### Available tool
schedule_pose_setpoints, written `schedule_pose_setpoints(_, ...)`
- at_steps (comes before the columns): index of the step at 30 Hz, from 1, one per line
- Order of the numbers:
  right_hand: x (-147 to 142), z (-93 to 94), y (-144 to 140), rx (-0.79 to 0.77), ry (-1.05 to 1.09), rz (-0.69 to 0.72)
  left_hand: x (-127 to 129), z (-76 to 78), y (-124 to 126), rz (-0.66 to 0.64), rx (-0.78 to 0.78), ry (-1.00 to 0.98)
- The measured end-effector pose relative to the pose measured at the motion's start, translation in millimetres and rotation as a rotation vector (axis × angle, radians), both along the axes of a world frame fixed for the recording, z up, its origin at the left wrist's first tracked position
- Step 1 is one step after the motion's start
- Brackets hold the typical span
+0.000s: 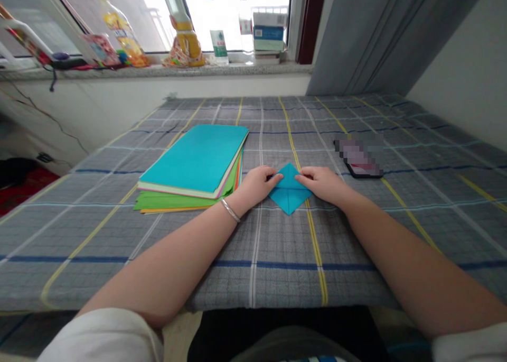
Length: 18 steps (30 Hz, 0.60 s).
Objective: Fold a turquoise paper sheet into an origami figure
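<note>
Teal paper (290,193) (diamond-folded) pinched at side corners by left hand (257,184) and right hand (321,183). Edges to be aligned before creasing; pressure kept even.

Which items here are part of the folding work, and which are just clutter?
In use:
- folded blue paper, pinched at its side corners by the left hand and right hand
- stack of coloured paper sheets, beside the left hand

Lying about:
- phone on the checked tablecloth
- bottles and boxes on the windowsill
</note>
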State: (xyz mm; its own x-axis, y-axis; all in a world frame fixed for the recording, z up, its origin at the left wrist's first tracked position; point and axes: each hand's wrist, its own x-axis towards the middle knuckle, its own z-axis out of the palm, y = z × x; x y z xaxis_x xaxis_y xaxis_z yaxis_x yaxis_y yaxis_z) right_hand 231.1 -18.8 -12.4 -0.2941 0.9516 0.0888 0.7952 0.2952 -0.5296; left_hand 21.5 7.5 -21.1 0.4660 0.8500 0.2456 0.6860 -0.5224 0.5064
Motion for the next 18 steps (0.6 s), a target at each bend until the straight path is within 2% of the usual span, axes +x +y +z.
schedule_pose_setpoints(6, -6, -0.8, 3, 0.006, -0.040, -0.105, 4, -2.6, 1, 0.111, 0.012, 0.005)
schedule_pose_setpoints(13, -13, -0.7, 5, 0.046, -0.146, -0.193, 8, -5.1, 3, 0.146, 0.075, 0.067)
schedule_pose_setpoints(18, -15, -6.0, 7, 0.029, -0.161, -0.236, 4, -5.8, 2, 0.120, 0.057, 0.056)
